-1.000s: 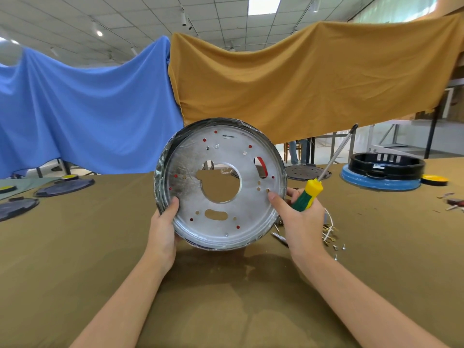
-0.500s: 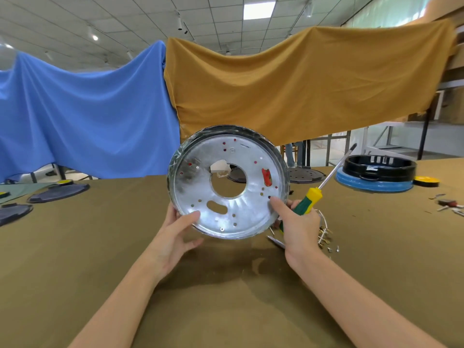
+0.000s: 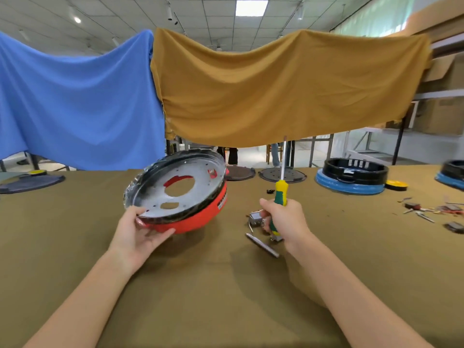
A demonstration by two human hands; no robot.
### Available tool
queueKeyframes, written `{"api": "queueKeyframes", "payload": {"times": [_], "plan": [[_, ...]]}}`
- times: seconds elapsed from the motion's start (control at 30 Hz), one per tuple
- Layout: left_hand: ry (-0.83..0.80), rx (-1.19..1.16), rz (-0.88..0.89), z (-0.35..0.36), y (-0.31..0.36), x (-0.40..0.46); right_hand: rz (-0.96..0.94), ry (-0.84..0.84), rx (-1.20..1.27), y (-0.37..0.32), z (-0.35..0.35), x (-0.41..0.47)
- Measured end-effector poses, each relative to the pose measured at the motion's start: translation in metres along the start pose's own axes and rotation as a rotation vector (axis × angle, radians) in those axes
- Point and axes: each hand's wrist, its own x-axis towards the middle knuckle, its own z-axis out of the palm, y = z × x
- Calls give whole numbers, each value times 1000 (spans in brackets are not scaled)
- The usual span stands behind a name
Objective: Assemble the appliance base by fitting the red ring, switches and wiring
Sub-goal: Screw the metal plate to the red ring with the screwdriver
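Observation:
The appliance base (image 3: 200, 212) is a red bowl-shaped shell with a silver perforated metal plate (image 3: 155, 192) in its top, tilted toward me just above the table. My left hand (image 3: 140, 232) grips its near rim, thumb on the plate and fingers under the red shell. My right hand (image 3: 283, 219) holds a green-and-yellow screwdriver (image 3: 280, 194) upright, shaft pointing up. A small metal switch part (image 3: 254, 219) with wire lies beside that hand, and a metal strip (image 3: 262, 246) lies in front of it.
The table (image 3: 226, 285) has an olive cloth. Black-and-blue appliance bases (image 3: 351, 177) stand at the far right, dark round plates (image 3: 282, 175) at the back and far left (image 3: 30, 182). Loose wires and small parts (image 3: 431, 212) lie at the right edge.
The base has swung down from upright, plate facing me, to tilted low on the left, showing its red shell. My right hand let go of it and stood the screwdriver upright.

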Motion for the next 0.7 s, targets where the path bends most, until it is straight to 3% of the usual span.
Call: {"api": "queueKeyframes", "payload": {"times": [0.33, 0.7], "plan": [[-86, 237, 49, 2, -8, 3, 129, -248, -947, -29, -87, 13], [-178, 238, 54, 2, -6, -3, 81, -117, -1116, -7, -76, 4]]}}
